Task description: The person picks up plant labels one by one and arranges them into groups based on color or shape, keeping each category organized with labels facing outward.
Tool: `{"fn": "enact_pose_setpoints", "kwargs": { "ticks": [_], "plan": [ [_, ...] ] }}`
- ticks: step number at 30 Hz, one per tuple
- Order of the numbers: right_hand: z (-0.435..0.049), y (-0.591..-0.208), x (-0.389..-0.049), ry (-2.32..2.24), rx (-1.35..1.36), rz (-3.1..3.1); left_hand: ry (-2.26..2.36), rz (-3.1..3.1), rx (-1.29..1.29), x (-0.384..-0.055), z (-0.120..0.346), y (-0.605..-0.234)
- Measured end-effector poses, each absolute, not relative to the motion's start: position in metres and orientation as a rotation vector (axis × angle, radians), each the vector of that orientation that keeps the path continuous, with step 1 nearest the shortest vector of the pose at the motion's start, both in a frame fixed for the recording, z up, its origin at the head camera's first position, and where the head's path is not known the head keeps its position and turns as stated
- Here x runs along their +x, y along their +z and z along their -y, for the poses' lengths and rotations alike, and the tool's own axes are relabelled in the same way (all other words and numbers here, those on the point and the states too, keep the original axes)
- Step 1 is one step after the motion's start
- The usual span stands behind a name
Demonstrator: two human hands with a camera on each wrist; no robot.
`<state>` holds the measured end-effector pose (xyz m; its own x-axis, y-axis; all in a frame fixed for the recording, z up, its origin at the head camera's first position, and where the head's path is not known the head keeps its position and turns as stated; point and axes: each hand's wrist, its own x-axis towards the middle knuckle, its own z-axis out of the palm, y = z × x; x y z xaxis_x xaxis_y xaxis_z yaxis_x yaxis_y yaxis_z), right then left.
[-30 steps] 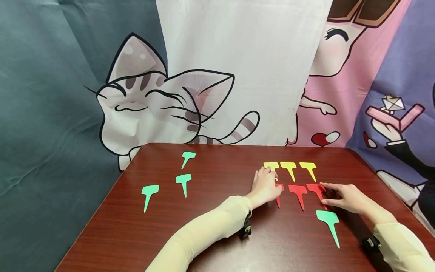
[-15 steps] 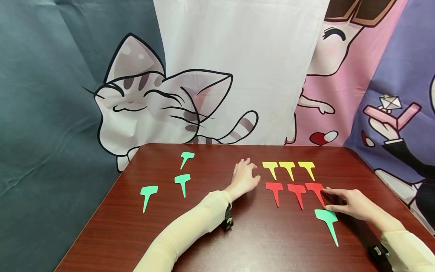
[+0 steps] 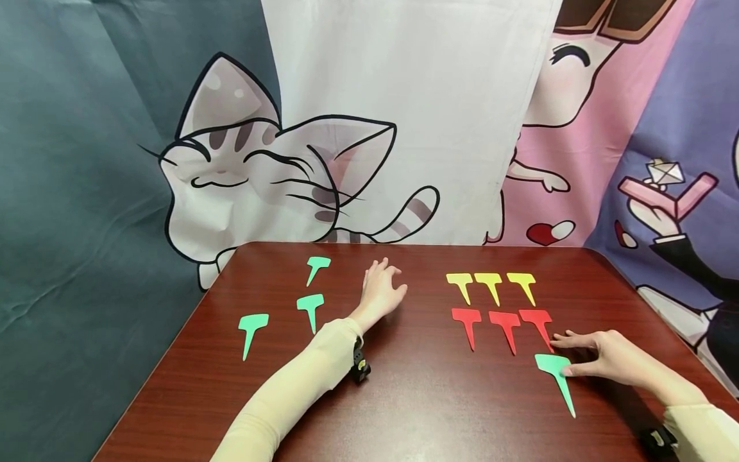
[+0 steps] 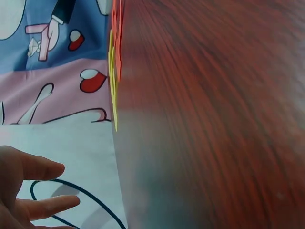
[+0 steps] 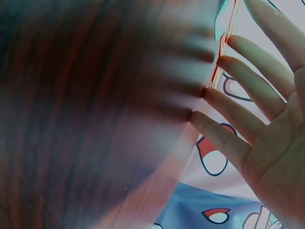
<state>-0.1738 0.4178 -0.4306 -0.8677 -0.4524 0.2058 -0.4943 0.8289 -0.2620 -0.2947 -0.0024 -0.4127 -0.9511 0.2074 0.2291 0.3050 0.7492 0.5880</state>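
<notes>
In the head view my left hand (image 3: pixel 378 295) is over the middle of the table, fingers spread and holding nothing. Nearest to it lies a green T-shaped plant label (image 3: pixel 310 307). My right hand (image 3: pixel 620 360) is at the right with extended fingers. Its thumb is at the edge of another green plant label (image 3: pixel 554 364); the index fingertip is close to the stem of a red plant label (image 3: pixel 537 319). In the right wrist view the fingertips (image 5: pixel 196 116) meet the tabletop. Only bare fingers (image 4: pixel 43 167) show in the left wrist view.
Three yellow plant labels (image 3: pixel 488 280) form a row above a row of red plant labels (image 3: pixel 505 321). More green plant labels (image 3: pixel 252 324) lie at the left and back left (image 3: pixel 318 263). A printed cloth (image 3: pixel 462 128) hangs behind the wooden table (image 3: pixel 421 398).
My left hand has moved left, away from the yellow and red plant labels, uncovering the left ones. My right hand has slid nearer, from the right red label to the green one.
</notes>
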Motion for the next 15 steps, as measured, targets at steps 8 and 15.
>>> {"fn": "enact_pose_setpoints", "kwargs": {
  "ticks": [8, 15],
  "plan": [
    [-0.416, -0.431, -0.174, 0.544, 0.827, 2.869, -1.018, 2.762, -0.375, -0.297, 0.022, -0.410],
    [-0.414, -0.431, -0.173, 0.526, 0.847, 2.874, -1.027, 2.733, -0.336, -0.302, 0.041, -0.405]
  ]
}}
